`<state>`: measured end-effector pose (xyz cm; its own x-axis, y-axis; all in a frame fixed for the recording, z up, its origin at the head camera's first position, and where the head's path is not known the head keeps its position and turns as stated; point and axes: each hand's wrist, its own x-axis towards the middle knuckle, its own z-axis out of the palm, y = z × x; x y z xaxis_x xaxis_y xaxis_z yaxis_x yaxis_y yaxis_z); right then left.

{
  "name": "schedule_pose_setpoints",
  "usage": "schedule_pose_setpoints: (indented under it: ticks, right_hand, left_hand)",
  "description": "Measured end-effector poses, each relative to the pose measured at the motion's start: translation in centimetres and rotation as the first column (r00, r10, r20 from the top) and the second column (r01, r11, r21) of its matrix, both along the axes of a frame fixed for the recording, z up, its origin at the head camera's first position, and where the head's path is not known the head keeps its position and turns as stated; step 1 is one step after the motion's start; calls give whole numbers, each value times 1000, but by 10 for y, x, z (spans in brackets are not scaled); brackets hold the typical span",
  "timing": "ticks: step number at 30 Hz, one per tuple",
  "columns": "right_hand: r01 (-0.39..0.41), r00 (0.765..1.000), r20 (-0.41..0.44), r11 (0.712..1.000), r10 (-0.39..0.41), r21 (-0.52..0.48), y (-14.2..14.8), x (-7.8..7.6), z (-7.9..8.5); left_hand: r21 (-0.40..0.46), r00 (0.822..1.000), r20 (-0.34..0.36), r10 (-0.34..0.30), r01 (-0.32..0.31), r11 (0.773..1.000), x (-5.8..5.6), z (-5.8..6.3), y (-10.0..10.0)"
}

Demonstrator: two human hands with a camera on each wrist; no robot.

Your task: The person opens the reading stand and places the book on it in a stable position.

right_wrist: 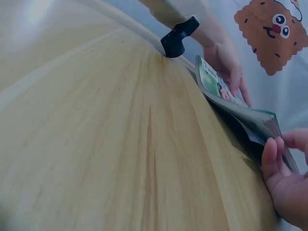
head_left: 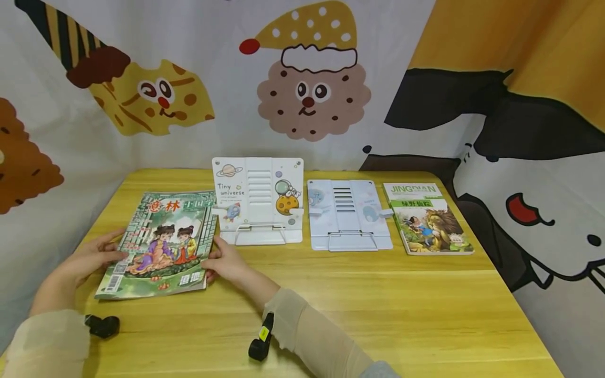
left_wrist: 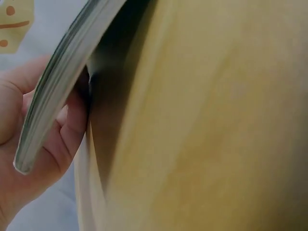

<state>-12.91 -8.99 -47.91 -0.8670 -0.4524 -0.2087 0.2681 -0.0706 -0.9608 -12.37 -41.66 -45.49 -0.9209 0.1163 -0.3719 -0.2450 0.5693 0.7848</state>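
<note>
A green illustrated magazine (head_left: pixel 165 241), with two cartoon figures on its cover, is held between both hands at the table's left side. My left hand (head_left: pixel 96 254) grips its left edge, thumb on the cover and fingers underneath, as the left wrist view shows at the pages' edge (left_wrist: pixel 53 91). On the opposite edge my right hand (head_left: pixel 229 262) pinches the magazine, thumb above and fingertips (right_wrist: pixel 270 149) below. In the right wrist view the near edge of the magazine (right_wrist: pixel 226 103) is bowed, with a dark gap between it and the table.
Right of the magazine stands a white book stand (head_left: pixel 260 205) printed "Tiny universe". Beside it a pale blue book stand (head_left: pixel 350 220) leans back lower. A book (head_left: pixel 427 220) titled "JINGDIAN" lies at the right of the wooden table (head_left: pixel 331 310). A printed curtain (head_left: pixel 189 31) hangs behind.
</note>
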Motion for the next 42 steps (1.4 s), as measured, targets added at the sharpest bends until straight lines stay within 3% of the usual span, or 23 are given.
schedule_pose_setpoints:
  ticks: [5,7,12,17,22,26,30,34,36,40,42]
  right_hand:
    - [-85,996,-24,995,87,52,6,2,5]
    - [-117,992,-35,991,119,73,7,3,6]
    - [-166,984,-47,981,172,102,8,4,7]
    - [-194,978,-65,977,200,85,10,3,5]
    - [-214,965,-132,973,225,91,13,3,7]
    - [-206,951,-217,974,223,99,14,3,18]
    - [-167,922,-329,977,203,133,19,-3,34]
    - [-133,892,-410,978,189,162,31,-10,47]
    - [-120,877,-444,979,183,165,39,-14,53]
    - [-100,847,-502,980,175,172,57,-23,66]
    - [-89,831,-528,980,173,181,67,-27,73]
  left_hand:
    - [194,995,103,6,-26,981,7,-4,-6]
    - [232,992,128,-9,-21,972,12,-4,-10]
    - [334,990,119,-71,28,942,24,-4,-17]
    - [339,995,40,-90,71,938,33,1,-16]
    - [310,991,-122,-50,86,947,43,8,-18]
    - [306,969,-248,-4,82,949,47,20,-18]
    - [372,944,-322,74,54,927,47,35,-11]
    - [292,917,-383,110,7,956,45,51,5]
    - [293,906,-404,124,0,956,42,58,14]
    - [425,882,-434,184,20,905,33,70,34]
    - [510,868,-447,219,46,859,27,76,46]
